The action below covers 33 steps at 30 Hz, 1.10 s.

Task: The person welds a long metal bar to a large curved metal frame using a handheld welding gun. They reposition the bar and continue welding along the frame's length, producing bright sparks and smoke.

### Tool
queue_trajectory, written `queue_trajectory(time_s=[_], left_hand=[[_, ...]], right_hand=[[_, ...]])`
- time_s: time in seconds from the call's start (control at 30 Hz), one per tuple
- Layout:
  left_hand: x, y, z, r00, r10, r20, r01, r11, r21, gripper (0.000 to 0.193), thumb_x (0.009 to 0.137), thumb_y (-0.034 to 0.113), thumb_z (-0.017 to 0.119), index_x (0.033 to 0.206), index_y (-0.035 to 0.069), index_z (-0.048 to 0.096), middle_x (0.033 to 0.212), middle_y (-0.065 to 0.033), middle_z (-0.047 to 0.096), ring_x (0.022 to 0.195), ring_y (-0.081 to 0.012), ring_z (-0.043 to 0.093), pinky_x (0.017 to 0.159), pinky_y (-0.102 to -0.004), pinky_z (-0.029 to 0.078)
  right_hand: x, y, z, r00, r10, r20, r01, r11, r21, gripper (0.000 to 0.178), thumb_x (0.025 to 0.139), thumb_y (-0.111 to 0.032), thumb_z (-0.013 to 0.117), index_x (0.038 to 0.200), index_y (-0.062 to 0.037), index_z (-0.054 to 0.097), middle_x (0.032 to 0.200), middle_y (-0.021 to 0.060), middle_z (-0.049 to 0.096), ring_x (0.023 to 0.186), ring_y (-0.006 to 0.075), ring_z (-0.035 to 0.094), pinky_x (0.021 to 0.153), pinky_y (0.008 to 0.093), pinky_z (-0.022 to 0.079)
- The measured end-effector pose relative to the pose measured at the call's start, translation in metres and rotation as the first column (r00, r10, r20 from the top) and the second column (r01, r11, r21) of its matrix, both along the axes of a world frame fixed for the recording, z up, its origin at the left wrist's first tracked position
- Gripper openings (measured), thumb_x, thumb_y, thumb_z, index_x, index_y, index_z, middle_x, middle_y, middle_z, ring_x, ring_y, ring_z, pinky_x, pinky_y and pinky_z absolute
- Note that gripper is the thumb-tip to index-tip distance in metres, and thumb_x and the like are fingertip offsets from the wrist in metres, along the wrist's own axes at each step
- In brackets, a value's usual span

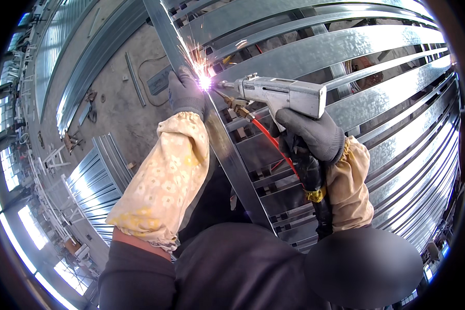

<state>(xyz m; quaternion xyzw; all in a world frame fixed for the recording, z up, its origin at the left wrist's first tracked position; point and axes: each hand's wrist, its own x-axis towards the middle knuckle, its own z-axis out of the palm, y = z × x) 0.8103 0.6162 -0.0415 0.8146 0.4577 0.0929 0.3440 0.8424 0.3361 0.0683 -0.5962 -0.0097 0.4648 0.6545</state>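
Note:
My right hand (310, 134), in a dark grey glove, is wrapped round the grip of a silver handheld welding gun (284, 93). Its nozzle points left at a bright white-violet glow with orange sparks (197, 59). That glow sits on the edge rail (237, 170) of a galvanized steel frame. Close beside the glow, my left hand (185, 94) rests against the rail in a grey glove, fingers stretched forward. Glare hides part of its fingertips. A red hose (274, 138) and a black-wrapped cable (312, 181) run back from the gun.
Several parallel steel slats (387, 44) cross the frame to the right, with gaps between them. Ribbed metal panels (95, 170) lie on the left. Long steel profiles (103, 49) and a loose strip (135, 77) are on the concrete floor (152, 46).

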Motion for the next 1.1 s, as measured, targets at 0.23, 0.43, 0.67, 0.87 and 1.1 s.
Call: queue_trajectory(time_s=[0.23, 0.43, 0.67, 0.87, 1.1], left_hand=[[0.0, 0.006, -0.006, 1.0, 0.005, -0.008, -0.005, 1.0, -0.006, 0.07, 0.105, 0.048, 0.034, 0.142, -0.011, 0.042, 0.14, -0.033, 0.051, 0.133, -0.0448, 0.048, 0.111, -0.0435, 0.039], [0.0, 0.006, -0.007, 1.0, -0.002, 0.009, 0.002, 1.0, 0.005, 0.069, 0.105, 0.047, 0.035, 0.141, -0.011, 0.042, 0.14, -0.0325, 0.051, 0.133, -0.0448, 0.048, 0.112, -0.0432, 0.038], [0.0, 0.001, -0.001, 1.0, -0.004, 0.012, 0.004, 1.0, 0.005, 0.069, 0.105, 0.047, 0.035, 0.141, -0.011, 0.042, 0.141, -0.0323, 0.049, 0.134, -0.0446, 0.046, 0.113, -0.0431, 0.037], [-0.001, 0.006, -0.006, 1.0, -0.007, 0.031, 0.007, 1.0, 0.005, 0.069, 0.105, 0.048, 0.035, 0.14, -0.011, 0.044, 0.138, -0.0329, 0.052, 0.131, -0.0455, 0.049, 0.111, -0.0441, 0.039], [0.004, 0.0, 0.005, 1.0, 0.008, 0.001, -0.008, 0.998, -0.057, 0.069, 0.105, 0.047, 0.035, 0.139, -0.013, 0.044, 0.135, -0.0335, 0.054, 0.128, -0.0456, 0.051, 0.108, -0.0442, 0.042]], right_hand=[[0.0, -0.003, 0.002, 0.999, 0.022, -0.039, -0.023, 0.999, -0.038, 0.04, 0.093, -0.025, 0.068, 0.122, 0.0023, 0.061, 0.087, 0.0062, 0.067, 0.064, 0.0103, 0.063, 0.056, 0.0239, 0.051], [0.0, -0.002, 0.007, 0.999, 0.016, -0.042, -0.016, 1.0, -0.019, 0.04, 0.093, -0.024, 0.067, 0.122, 0.0029, 0.059, 0.085, 0.0078, 0.068, 0.058, 0.0118, 0.064, 0.053, 0.0234, 0.052], [-0.002, -0.006, 0.001, 0.999, 0.032, -0.008, -0.032, 0.999, -0.022, 0.041, 0.094, -0.022, 0.067, 0.125, 0.0026, 0.058, 0.085, 0.007, 0.068, 0.06, 0.0107, 0.063, 0.054, 0.0228, 0.052], [-0.003, -0.006, 0.006, 0.998, 0.054, 0.044, -0.053, 0.998, -0.032, 0.041, 0.094, -0.022, 0.066, 0.126, 0.0023, 0.058, 0.086, 0.0063, 0.068, 0.06, 0.0098, 0.063, 0.054, 0.0223, 0.051], [-0.007, -0.007, 0.003, 0.996, 0.033, 0.088, -0.033, 0.999, -0.002, 0.04, 0.095, -0.024, 0.066, 0.124, 0.0014, 0.058, 0.084, 0.006, 0.068, 0.059, 0.0095, 0.062, 0.053, 0.0221, 0.051]])
